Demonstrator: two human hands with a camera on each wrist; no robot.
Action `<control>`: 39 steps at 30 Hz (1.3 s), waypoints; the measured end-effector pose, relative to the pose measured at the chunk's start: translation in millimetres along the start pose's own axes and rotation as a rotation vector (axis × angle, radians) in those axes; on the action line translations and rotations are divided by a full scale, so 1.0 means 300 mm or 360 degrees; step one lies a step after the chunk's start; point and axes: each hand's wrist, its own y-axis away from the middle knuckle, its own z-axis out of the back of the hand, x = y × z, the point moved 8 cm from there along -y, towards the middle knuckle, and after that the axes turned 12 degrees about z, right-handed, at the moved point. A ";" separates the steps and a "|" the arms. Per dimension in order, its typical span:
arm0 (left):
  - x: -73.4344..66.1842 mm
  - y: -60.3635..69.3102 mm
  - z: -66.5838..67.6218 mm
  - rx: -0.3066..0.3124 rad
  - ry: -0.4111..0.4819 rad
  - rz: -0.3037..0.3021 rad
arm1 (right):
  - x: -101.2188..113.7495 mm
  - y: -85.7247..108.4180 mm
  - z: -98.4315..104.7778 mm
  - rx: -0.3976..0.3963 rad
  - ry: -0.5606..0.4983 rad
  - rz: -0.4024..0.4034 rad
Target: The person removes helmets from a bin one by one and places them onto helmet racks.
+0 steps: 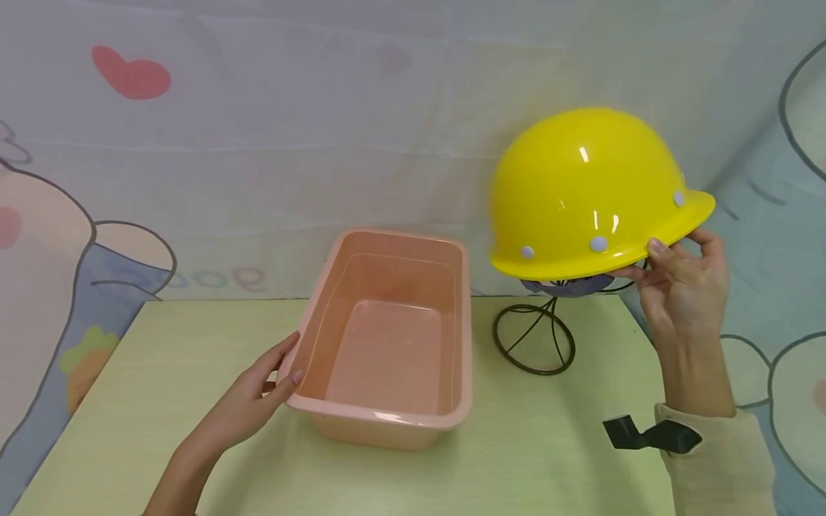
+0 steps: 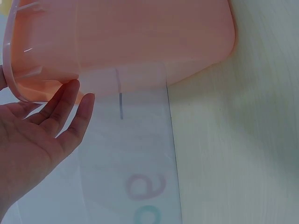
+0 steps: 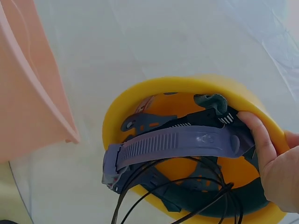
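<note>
My right hand [image 1: 687, 294] pinches the brim edge of a yellow hard hat [image 1: 587, 193] at the right. The fingers reach under the shell and the thumb lies outside. In the right wrist view the hat's underside shows, with a grey ratchet headband [image 3: 180, 144] and dark straps. Below the hat is a dark wire stand [image 1: 569, 351] with a ring base on the table; its wires run up to the hat's opening. My left hand [image 1: 248, 401] holds the left rim of a pink plastic basin [image 1: 467, 337], thumb over the rim and fingers outside below it. The basin holds nothing.
Both stand on a pale wooden table [image 1: 161, 373]. Behind it hangs a light cloth backdrop [image 1: 290, 143] with cartoon prints, close to the table's far edge. A black strap [image 1: 652, 435] is on the right sleeve.
</note>
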 end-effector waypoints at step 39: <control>-0.016 0.004 -0.002 -0.0003 0.0001 -0.0024 | -0.031 0.046 0.161 -0.0106 -0.0079 0.0002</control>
